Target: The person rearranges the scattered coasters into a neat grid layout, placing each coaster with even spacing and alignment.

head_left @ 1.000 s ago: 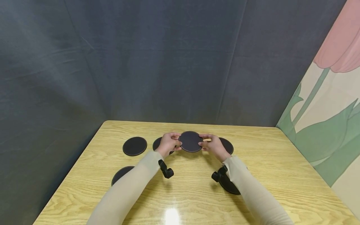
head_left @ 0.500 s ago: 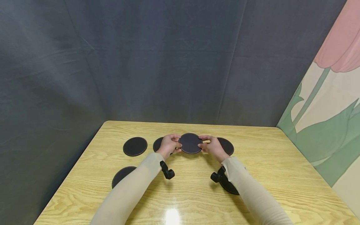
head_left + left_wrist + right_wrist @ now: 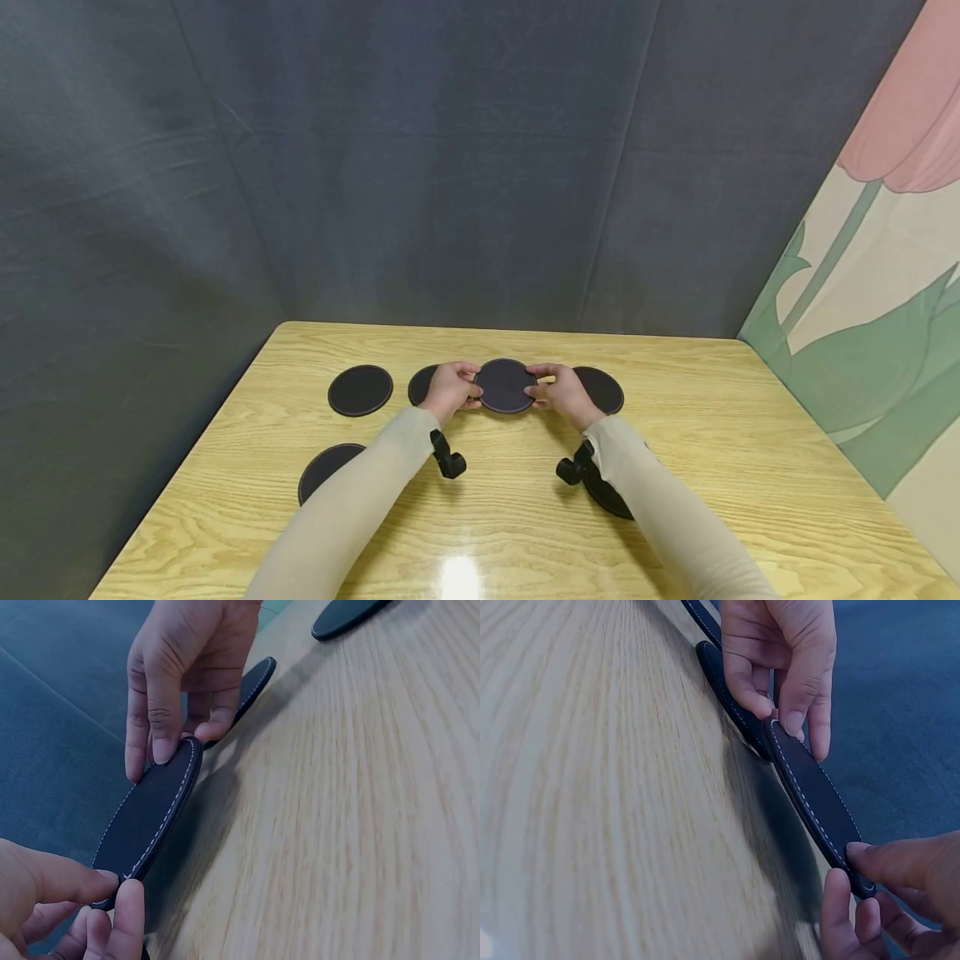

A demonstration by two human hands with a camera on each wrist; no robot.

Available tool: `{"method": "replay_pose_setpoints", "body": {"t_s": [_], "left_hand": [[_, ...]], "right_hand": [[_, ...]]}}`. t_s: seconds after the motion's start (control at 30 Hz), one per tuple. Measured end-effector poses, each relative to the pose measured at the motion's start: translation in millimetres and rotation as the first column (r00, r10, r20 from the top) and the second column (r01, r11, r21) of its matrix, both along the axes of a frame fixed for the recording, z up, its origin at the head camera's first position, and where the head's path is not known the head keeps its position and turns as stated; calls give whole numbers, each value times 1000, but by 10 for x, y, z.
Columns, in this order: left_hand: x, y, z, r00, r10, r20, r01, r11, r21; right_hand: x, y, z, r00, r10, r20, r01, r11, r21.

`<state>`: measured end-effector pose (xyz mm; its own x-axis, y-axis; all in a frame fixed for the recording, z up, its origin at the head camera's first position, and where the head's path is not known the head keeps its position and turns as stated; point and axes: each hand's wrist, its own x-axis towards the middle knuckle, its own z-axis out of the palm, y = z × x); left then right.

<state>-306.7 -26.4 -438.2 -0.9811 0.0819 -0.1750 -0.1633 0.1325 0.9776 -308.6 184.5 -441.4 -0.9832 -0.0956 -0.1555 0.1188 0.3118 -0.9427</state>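
Note:
A round black coaster (image 3: 506, 386) with pale edge stitching is held between both hands toward the back of the table. My left hand (image 3: 452, 389) pinches its left edge, thumb on top and fingers beneath. On the opposite edge my right hand (image 3: 564, 393) pinches it in the same way. In the left wrist view the coaster (image 3: 150, 814) is raised over the wood, its shadow on the tabletop below. Behind the left hand lies a second coaster (image 3: 422, 385), partly covered; another coaster (image 3: 602, 390) lies just right of the right hand.
One coaster (image 3: 360, 390) lies at the back left of the wooden table (image 3: 480, 533). Nearer the front, a coaster (image 3: 324, 468) shows partly under the left sleeve and another coaster (image 3: 606, 493) under the right. A dark curtain (image 3: 450, 167) hangs behind the table's back edge.
Both hands have brought the held coaster slightly lower and nearer, with a small shift to the left in the last half second. The other coasters have stayed put.

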Motion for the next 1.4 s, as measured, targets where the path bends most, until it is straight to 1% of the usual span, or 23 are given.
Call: {"method": "replay_pose_setpoints", "body": {"t_s": [0.17, 0.27, 0.57, 0.8, 1.07, 1.4], "left_hand": [[-21, 8, -23, 1000, 10, 0, -10, 1000, -26], [-37, 11, -40, 1000, 11, 1, -11, 999, -35], [-67, 12, -64, 1000, 15, 10, -15, 998, -60], [-64, 15, -63, 1000, 17, 11, -16, 997, -73], [-90, 19, -82, 1000, 22, 10, -21, 996, -87], [-97, 38, -87, 1000, 22, 15, -20, 991, -130]], "right_hand": [[-18, -12, -11, 1000, 7, -4, -7, 999, 40], [-26, -18, -15, 1000, 8, -4, -8, 999, 48], [-36, -45, -11, 1000, 1, 20, -2, 999, 40], [-44, -51, -8, 1000, 7, 15, -7, 999, 37], [-61, -59, -3, 1000, 3, 26, -4, 999, 40], [-79, -59, -28, 999, -10, 44, 8, 999, 50]]}}
